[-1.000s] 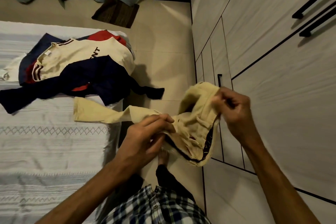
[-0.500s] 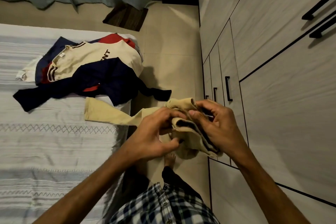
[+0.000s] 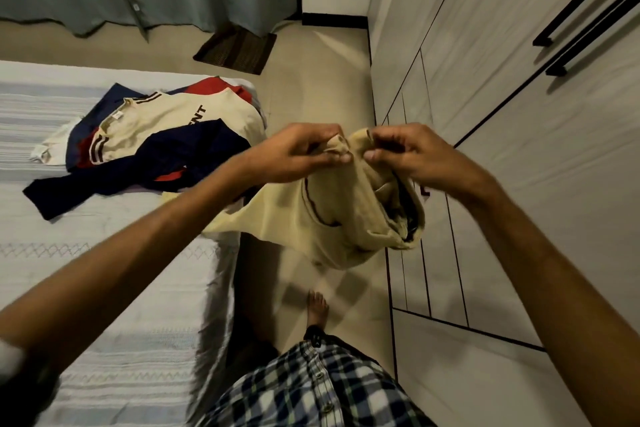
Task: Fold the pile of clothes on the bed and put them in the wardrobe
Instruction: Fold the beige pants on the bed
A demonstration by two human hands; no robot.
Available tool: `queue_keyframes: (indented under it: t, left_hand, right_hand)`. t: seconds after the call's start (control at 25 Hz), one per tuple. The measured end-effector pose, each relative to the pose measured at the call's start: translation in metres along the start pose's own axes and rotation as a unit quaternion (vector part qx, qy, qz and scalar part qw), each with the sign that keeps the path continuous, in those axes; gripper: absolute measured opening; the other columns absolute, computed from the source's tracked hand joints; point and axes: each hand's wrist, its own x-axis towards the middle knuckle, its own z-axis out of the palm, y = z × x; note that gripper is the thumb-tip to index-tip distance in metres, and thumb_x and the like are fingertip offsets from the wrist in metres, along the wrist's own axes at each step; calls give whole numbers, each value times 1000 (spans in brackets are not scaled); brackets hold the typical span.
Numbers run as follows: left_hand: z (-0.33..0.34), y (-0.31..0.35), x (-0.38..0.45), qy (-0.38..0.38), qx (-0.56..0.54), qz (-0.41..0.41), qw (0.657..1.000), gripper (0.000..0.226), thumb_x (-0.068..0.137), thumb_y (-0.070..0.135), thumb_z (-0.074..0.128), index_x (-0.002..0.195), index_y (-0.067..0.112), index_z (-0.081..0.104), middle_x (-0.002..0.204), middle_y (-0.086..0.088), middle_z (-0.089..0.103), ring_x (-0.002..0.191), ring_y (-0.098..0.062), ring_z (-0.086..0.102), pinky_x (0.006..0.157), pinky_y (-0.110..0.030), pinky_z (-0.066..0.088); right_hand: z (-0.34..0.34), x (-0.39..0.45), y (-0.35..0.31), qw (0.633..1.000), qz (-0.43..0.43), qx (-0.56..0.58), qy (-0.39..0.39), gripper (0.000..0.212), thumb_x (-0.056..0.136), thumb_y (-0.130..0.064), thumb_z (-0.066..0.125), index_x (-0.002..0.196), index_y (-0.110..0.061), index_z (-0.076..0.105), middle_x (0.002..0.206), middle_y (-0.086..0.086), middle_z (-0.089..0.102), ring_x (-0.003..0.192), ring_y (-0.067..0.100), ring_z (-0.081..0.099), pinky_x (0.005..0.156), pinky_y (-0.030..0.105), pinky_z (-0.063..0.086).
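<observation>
Fingers of the left hand (image 3: 304,152) and the right hand (image 3: 408,152) pinch the top edge of a cream garment (image 3: 332,215). Both hands hold it up over the floor, between the bed (image 3: 86,270) and the wardrobe (image 3: 519,149). One end trails onto the bed. Far left, the pile of clothes (image 3: 166,139) lies on the bed.

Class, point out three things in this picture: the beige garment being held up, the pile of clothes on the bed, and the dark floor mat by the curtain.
beige garment (image 3: 332,218), head view, on its hanging front panel.
pile of clothes (image 3: 166,135), head view, on the cream shirt on top.
dark floor mat (image 3: 237,50), head view, on its middle.
</observation>
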Motion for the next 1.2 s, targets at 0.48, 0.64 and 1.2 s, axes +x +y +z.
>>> queue_keyframes:
  t: [0.48,0.64,1.2]
  left_hand:
    - [-35,66,71,255,-225,-36,940,24,92,26,81,110,11,81,101,-2,81,96,-16,78,90,-35,63]
    - [-41,61,69,212,-202,-9,956,23,93,23,79,110,8,80,104,-5,81,102,-22,77,92,-34,62]
    - [-66,22,58,189,-213,-1,959,31,86,14,83,71,12,56,81,-2,69,83,-11,67,73,-26,55]
  right_hand:
    - [-88,-25,34,958,-66,-235,151,77,87,-33,82,144,-31,29,132,2,47,113,24,62,80,26,55]
    - [-100,-22,62,962,-25,-253,98,32,93,-25,76,119,-38,63,111,-4,61,103,19,66,85,42,60]
    - [-159,-7,-23,970,-96,-217,56,25,74,-34,91,79,-14,79,89,-1,67,89,17,66,81,41,61]
